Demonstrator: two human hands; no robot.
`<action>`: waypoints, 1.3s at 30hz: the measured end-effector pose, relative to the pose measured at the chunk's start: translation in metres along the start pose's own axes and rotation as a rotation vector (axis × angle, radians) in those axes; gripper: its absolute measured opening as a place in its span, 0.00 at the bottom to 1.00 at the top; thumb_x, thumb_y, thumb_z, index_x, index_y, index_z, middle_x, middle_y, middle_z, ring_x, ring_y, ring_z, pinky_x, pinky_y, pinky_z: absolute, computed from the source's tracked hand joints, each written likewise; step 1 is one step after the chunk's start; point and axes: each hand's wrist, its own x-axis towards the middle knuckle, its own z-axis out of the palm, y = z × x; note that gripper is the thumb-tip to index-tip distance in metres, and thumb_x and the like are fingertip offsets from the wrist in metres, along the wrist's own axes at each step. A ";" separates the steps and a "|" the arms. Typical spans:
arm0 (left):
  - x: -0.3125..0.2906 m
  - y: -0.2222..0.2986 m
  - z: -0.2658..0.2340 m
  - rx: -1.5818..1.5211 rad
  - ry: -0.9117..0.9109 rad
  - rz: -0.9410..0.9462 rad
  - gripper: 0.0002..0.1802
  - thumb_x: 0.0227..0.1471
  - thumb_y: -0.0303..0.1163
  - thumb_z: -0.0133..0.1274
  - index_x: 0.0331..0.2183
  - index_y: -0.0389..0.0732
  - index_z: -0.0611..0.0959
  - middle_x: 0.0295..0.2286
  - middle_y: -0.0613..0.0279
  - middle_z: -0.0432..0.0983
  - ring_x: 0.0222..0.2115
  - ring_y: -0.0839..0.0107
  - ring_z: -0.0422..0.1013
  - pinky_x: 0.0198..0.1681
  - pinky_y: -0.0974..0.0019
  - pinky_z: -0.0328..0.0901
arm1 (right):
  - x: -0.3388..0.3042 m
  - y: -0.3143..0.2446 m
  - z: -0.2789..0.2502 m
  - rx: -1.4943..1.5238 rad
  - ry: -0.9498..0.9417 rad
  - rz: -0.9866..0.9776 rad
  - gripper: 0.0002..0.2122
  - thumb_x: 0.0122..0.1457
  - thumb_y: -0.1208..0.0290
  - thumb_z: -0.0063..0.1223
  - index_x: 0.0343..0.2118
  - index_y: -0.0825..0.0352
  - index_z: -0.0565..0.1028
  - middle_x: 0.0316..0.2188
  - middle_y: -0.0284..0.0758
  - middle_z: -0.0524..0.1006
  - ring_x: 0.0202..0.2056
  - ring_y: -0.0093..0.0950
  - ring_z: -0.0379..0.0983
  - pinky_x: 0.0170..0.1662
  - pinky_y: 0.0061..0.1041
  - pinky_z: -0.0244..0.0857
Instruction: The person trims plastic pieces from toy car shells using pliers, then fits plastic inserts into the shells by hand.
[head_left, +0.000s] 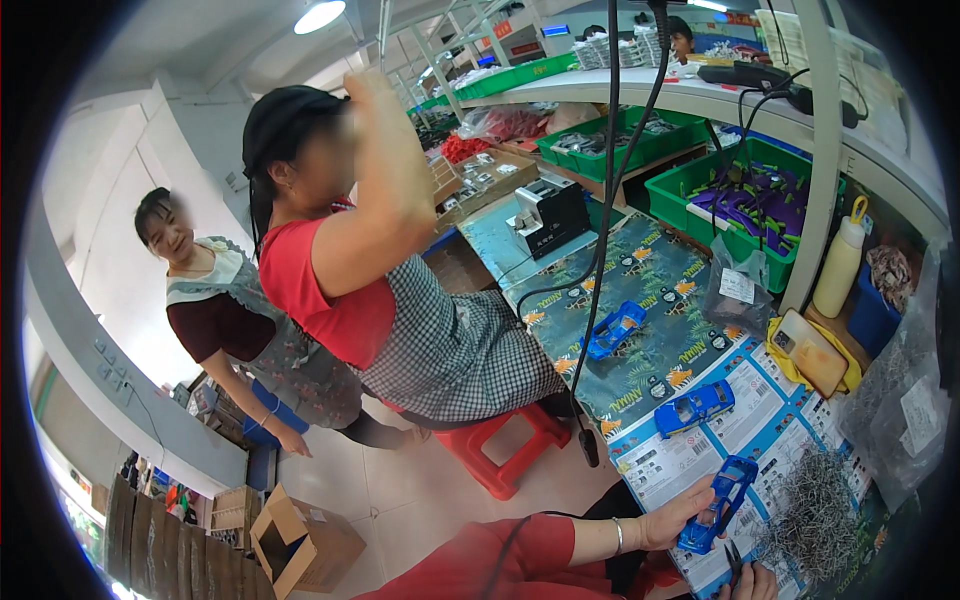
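Note:
My left hand [678,518], with a bracelet at its wrist, grips a blue toy car body [722,500] by its side, at the lower right over printed sheets. Just below it, at the picture's lower edge, my right hand [752,584] is closed around a dark tool with pointed tips [735,562]. Its lower part is hidden in the fingers, so its exact kind is unclear. Beside both hands lies a pile of thin metal pins [815,510]. Another blue car body [694,407] rests on the printed sheet [650,465], and a third blue car body [612,330] sits farther off.
A person in a checked apron [450,340] sits on a red stool [505,455] at left, arm raised; another person [240,330] stands behind. Dark cables [602,200] hang over the table. A phone [808,350], bottle [840,260], plastic bags [735,290] and green bins [700,205] line the right side.

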 end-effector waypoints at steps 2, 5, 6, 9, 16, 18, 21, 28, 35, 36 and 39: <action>0.001 -0.001 -0.001 -0.005 -0.017 0.005 0.37 0.51 0.53 0.44 0.56 0.49 0.51 0.37 0.61 0.62 0.34 0.69 0.67 0.30 0.69 0.67 | -0.001 -0.003 -0.002 -0.044 0.006 0.003 0.19 0.48 0.72 0.45 0.46 0.68 0.67 0.42 0.46 0.69 0.42 0.47 0.63 0.46 0.44 0.56; 0.002 -0.003 -0.003 0.006 -0.016 0.006 0.36 0.51 0.53 0.44 0.55 0.48 0.52 0.37 0.61 0.62 0.34 0.69 0.67 0.31 0.69 0.67 | 0.001 -0.003 -0.003 -0.048 -0.006 0.007 0.19 0.48 0.71 0.45 0.46 0.68 0.67 0.42 0.46 0.69 0.42 0.47 0.63 0.46 0.44 0.56; 0.002 -0.003 -0.003 0.012 -0.013 0.003 0.35 0.52 0.53 0.44 0.55 0.48 0.53 0.37 0.61 0.63 0.34 0.69 0.67 0.31 0.69 0.67 | 0.001 -0.002 -0.003 -0.047 -0.006 0.007 0.19 0.48 0.71 0.45 0.46 0.68 0.67 0.42 0.46 0.69 0.42 0.47 0.63 0.46 0.44 0.56; 0.002 -0.002 -0.003 0.043 -0.013 -0.006 0.35 0.52 0.53 0.43 0.54 0.47 0.54 0.36 0.61 0.63 0.34 0.69 0.68 0.31 0.69 0.67 | 0.001 -0.001 -0.003 -0.049 -0.009 0.000 0.20 0.48 0.71 0.45 0.46 0.68 0.67 0.42 0.46 0.69 0.42 0.47 0.63 0.46 0.44 0.56; 0.001 0.000 0.000 0.053 -0.011 0.022 0.33 0.52 0.54 0.43 0.54 0.47 0.55 0.35 0.62 0.64 0.34 0.70 0.67 0.32 0.69 0.67 | 0.001 -0.004 -0.003 -0.022 0.006 -0.009 0.19 0.49 0.71 0.45 0.46 0.68 0.67 0.42 0.46 0.69 0.41 0.48 0.64 0.45 0.44 0.56; 0.002 -0.002 -0.002 0.051 -0.012 0.041 0.33 0.52 0.53 0.43 0.53 0.47 0.56 0.36 0.62 0.64 0.34 0.71 0.67 0.32 0.69 0.67 | 0.001 -0.004 -0.002 -0.034 0.015 -0.015 0.19 0.49 0.71 0.45 0.46 0.68 0.67 0.42 0.47 0.69 0.41 0.48 0.64 0.45 0.44 0.56; 0.002 -0.002 -0.001 0.040 -0.016 0.028 0.33 0.52 0.53 0.43 0.53 0.47 0.56 0.35 0.62 0.64 0.34 0.71 0.67 0.32 0.69 0.67 | 0.001 -0.004 -0.002 -0.013 0.018 -0.011 0.18 0.49 0.72 0.46 0.45 0.69 0.68 0.42 0.47 0.69 0.41 0.48 0.64 0.45 0.44 0.57; 0.001 -0.001 0.000 0.034 -0.014 0.021 0.34 0.52 0.53 0.43 0.54 0.47 0.55 0.35 0.61 0.64 0.33 0.70 0.67 0.32 0.69 0.67 | 0.002 -0.004 -0.004 -0.044 0.025 -0.027 0.18 0.49 0.72 0.48 0.44 0.69 0.68 0.40 0.47 0.70 0.40 0.48 0.65 0.43 0.44 0.58; 0.002 -0.002 0.000 0.052 -0.006 0.030 0.34 0.52 0.53 0.43 0.55 0.46 0.54 0.35 0.61 0.64 0.33 0.70 0.67 0.31 0.70 0.66 | 0.003 -0.003 -0.003 -0.045 0.063 -0.059 0.17 0.49 0.72 0.48 0.44 0.69 0.68 0.39 0.47 0.70 0.39 0.48 0.65 0.42 0.44 0.58; 0.002 -0.002 0.000 0.050 -0.007 0.032 0.35 0.52 0.53 0.43 0.55 0.46 0.54 0.35 0.61 0.64 0.33 0.71 0.67 0.32 0.70 0.66 | 0.002 -0.003 -0.002 -0.046 0.063 -0.059 0.17 0.49 0.72 0.48 0.44 0.69 0.68 0.39 0.47 0.70 0.39 0.48 0.65 0.42 0.44 0.58; 0.002 -0.002 0.000 0.047 -0.012 0.046 0.35 0.52 0.53 0.43 0.55 0.46 0.54 0.36 0.61 0.64 0.33 0.71 0.67 0.32 0.70 0.66 | 0.000 -0.001 -0.001 -0.072 0.038 -0.039 0.17 0.49 0.71 0.48 0.44 0.69 0.68 0.39 0.48 0.70 0.39 0.48 0.65 0.42 0.44 0.58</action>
